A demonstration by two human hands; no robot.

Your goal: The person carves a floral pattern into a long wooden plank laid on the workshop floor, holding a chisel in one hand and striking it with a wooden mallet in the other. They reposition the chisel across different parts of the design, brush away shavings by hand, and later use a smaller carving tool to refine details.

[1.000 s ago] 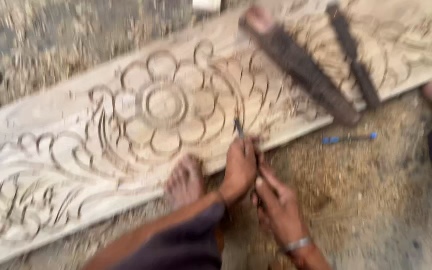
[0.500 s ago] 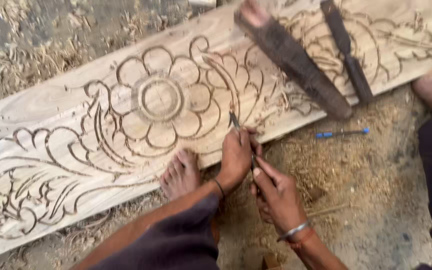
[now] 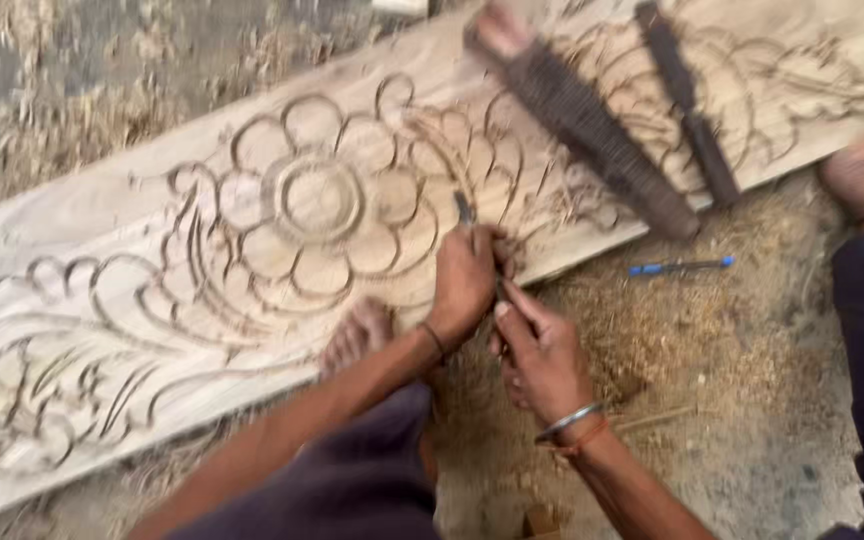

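While the carved plank (image 3: 152,250) runs long from lower left to upper right across the sawdust floor (image 3: 732,400), your chisel (image 3: 464,208) stands at its near edge by the flower (image 3: 320,200), just ahead of you. Your left hand (image 3: 464,280) grips it; your right hand (image 3: 542,355), close behind, touches the left, its grip unclear.

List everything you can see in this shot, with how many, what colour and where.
carved plank: one, pale wood with flower and scroll carving, lying diagonally across the ground
chisel: one, dark blade, on the plank beside the flower
rasp-like tools: two, dark, lying on the plank, upper right
pen: one, blue, on the sawdust, right
sawdust: pale brown, over the ground
foot: one, bare, against the plank's near edge
left hand: gripping the chisel
right hand: beside it, metal bangle at the wrist
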